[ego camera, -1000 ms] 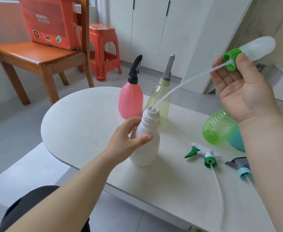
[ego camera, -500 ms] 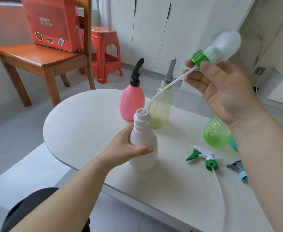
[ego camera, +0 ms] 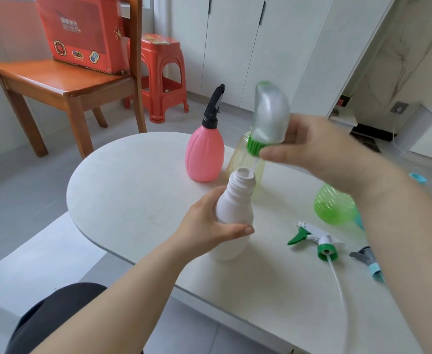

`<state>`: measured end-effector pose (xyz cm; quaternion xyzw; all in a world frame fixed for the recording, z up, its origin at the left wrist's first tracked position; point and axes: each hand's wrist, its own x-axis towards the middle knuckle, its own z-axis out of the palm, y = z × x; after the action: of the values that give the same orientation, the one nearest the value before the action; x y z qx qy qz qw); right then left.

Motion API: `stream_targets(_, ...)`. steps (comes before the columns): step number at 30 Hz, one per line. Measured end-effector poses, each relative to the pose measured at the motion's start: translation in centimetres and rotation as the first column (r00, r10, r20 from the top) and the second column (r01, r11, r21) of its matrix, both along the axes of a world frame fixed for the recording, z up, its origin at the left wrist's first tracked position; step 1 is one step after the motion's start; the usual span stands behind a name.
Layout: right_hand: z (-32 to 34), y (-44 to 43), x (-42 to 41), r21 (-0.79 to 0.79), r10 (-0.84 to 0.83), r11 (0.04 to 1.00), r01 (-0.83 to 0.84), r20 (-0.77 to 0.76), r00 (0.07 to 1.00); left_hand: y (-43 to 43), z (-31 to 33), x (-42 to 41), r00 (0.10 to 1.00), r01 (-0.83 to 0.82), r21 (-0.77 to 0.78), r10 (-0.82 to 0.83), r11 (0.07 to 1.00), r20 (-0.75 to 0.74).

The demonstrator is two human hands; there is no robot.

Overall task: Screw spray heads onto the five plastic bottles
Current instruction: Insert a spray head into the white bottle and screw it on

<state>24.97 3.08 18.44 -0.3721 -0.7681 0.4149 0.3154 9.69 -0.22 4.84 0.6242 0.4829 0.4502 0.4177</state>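
Both hands are busy. My left hand (ego camera: pixel 209 226) is wrapped round the shoulder of the white bottle (ego camera: pixel 231 226), thumb across the front, and holds it standing on the bench (ego camera: pixel 133 180) near the front edge. My right hand (ego camera: pixel 319 154), blurred, pinches the green collar of a spray head (ego camera: pixel 268 118) with a frosted clear cover. It holds the head just above the bottle's open, threaded neck. The collar is clear of the threads, and the thin white dip tube (ego camera: pixel 252 169) runs from it down into the mouth.

To my right on the bench a green-and-white trigger head (ego camera: pixel 317 238) lies on its side, its long tube trailing towards me. Just beside it lies a grey trigger head (ego camera: pixel 368 261) with a pale blue collar, partly hidden by my right forearm. Beyond these a green ribbed bottle (ego camera: pixel 335 205) lies on its side, its neck hidden behind my arm.

Further back stands a pink bottle (ego camera: pixel 204 157) fitted with a black trigger head (ego camera: pixel 213 106). Close beside it is a yellowish clear bottle (ego camera: pixel 240 159), whose top I cannot see behind the head I am holding.

Past the bench, on the floor, a wooden chair (ego camera: pixel 56 83) carries a red box (ego camera: pixel 82 34). A red plastic stool (ego camera: pixel 163 72) stands by it, in front of white cupboard doors (ego camera: pixel 235 47).
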Motion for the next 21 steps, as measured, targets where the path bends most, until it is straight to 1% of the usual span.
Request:
stream_targets(2,-1.8,-0.2,-0.3,-0.040,0.021,0.999,-0.020,0.020,1.000,0.0,-0.1,-0.1,1.000,0.020,-0.004,-0.020,1.000,0.005)
stream_targets(5,-3.5,-0.3,-0.3,-0.084,0.032,0.996,-0.034,-0.032,0.999,0.0,-0.2,-0.7,0.996,0.091,-0.040,-0.091,0.995,0.006)
stream_targets(8,-3.8,-0.2,-0.2,-0.105,0.038,0.993,-0.046,-0.083,0.996,0.2,-0.2,-1.8,0.980,0.199,-0.102,-0.200,0.975,-0.005)
stream_targets(11,-3.7,-0.1,-0.2,-0.107,0.061,0.992,-0.069,-0.078,0.995,0.3,-0.2,-2.3,0.974,0.224,-0.105,-0.227,0.969,-0.011)
stream_targets(14,-3.9,-0.2,-0.4,-0.103,0.073,0.992,-0.079,-0.061,0.996,0.4,-0.5,-2.0,0.985,0.169,-0.073,-0.171,0.983,-0.024)
stream_targets(18,-4.4,-0.1,-0.5,-0.090,0.017,0.996,-0.025,-0.086,0.996,0.1,-0.7,-1.5,0.996,0.072,-0.062,-0.075,0.995,-0.041)
stream_targets(19,-4.5,-0.1,-0.4,-0.087,-0.004,0.996,-0.004,-0.094,0.996,-0.2,-0.7,-1.2,0.998,0.022,-0.051,-0.025,0.998,-0.064)
stream_targets(21,-4.9,-0.3,-0.6,-0.035,-0.067,0.997,0.064,-0.090,0.994,-0.7,-0.7,0.0,0.979,-0.130,0.006,0.129,0.992,-0.159)
